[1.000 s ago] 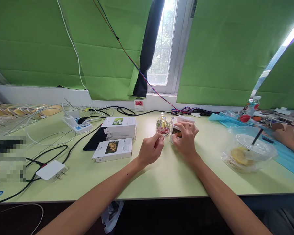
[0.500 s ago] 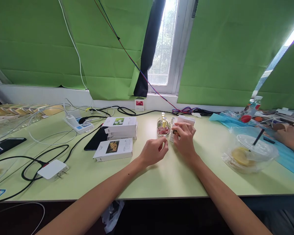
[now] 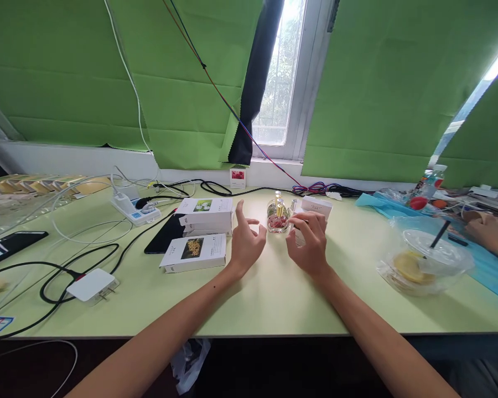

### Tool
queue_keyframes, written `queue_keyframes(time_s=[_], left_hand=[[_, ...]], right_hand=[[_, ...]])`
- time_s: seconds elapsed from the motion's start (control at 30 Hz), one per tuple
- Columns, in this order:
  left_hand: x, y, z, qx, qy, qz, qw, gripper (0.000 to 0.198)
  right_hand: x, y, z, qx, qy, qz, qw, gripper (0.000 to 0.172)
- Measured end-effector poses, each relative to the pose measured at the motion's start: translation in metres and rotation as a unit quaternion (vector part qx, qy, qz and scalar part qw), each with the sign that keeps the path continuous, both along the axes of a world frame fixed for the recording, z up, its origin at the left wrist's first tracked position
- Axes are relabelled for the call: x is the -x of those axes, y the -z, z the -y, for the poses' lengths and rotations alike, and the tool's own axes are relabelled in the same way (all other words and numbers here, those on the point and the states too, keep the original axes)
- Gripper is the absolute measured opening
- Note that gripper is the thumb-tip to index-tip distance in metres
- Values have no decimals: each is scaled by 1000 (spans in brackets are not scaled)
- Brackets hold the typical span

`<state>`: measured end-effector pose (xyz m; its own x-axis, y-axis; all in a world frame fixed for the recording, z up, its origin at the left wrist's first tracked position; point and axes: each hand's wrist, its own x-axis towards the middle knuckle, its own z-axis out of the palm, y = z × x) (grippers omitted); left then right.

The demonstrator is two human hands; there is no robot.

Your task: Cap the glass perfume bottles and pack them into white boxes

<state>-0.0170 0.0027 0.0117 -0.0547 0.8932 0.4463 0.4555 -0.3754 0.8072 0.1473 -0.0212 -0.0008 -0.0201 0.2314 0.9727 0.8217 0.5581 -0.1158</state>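
My left hand (image 3: pixel 247 243) is held just right of the stacked white boxes (image 3: pixel 209 215), one finger raised and the fingers apart, with nothing in it. A white box with a yellow flower picture (image 3: pixel 199 251) lies in front of that stack. Small glass bottles with gold tops (image 3: pixel 278 221) stand between my hands, red contents showing in the nearest. Curled round a small white box (image 3: pixel 299 239), my right hand (image 3: pixel 311 243) covers most of it. Just beyond stands another white box (image 3: pixel 316 205).
A bagged drink cup with a straw (image 3: pixel 419 257) stands on the right, near another person's hand (image 3: pixel 487 229). On the left lie a white charger (image 3: pixel 92 284), black cables, a power strip (image 3: pixel 133 210) and phones. A small white box (image 3: pixel 238 178) stands by the wall.
My left hand has moved slightly left and up, its fingers opening out. The right hand has turned the white box it holds, so its flower picture no longer shows.
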Motion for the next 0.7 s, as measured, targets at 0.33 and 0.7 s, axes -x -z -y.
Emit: queue_keyframes(time_s=[0.33, 0.7], left_hand=[[7, -12, -4, 109, -36, 132, 984, 86], [8, -8, -11, 157, -25, 179, 971, 82]], right_hand=[[8, 4, -1, 40, -117, 28, 992, 28], [7, 10, -4, 100, -129, 18, 986, 21]])
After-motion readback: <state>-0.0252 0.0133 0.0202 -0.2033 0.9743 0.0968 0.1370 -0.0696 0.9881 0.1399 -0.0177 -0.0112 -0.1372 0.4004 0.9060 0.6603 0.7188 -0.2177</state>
